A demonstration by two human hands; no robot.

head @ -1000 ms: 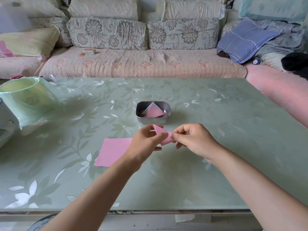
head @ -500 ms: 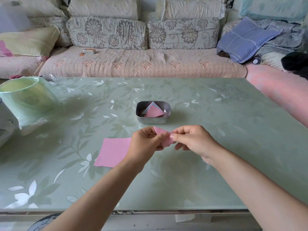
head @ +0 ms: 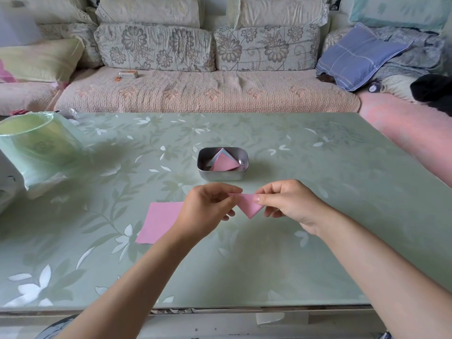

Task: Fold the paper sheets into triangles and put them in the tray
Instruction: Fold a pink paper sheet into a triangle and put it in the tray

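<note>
Pink triangle (head: 248, 204) pinched between left hand (head: 208, 206) fingers and right hand (head: 291, 204) fingers, above table (head: 318, 167).

Above the middle of the green floral glass table (head: 305, 152), the left hand (head: 208, 206) and right hand (head: 291, 204) pinch a small folded pink paper triangle (head: 249, 205) between them. A flat pink paper sheet (head: 159, 222) lies beneath the left wrist. Toward the far edge, a rounded metal tray (head: 222, 176) holds folded pink and pale triangles (head: 223, 162).

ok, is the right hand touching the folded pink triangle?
Touching. The head view shows the right hand pinching the folded pink triangle at its right corner.
</note>
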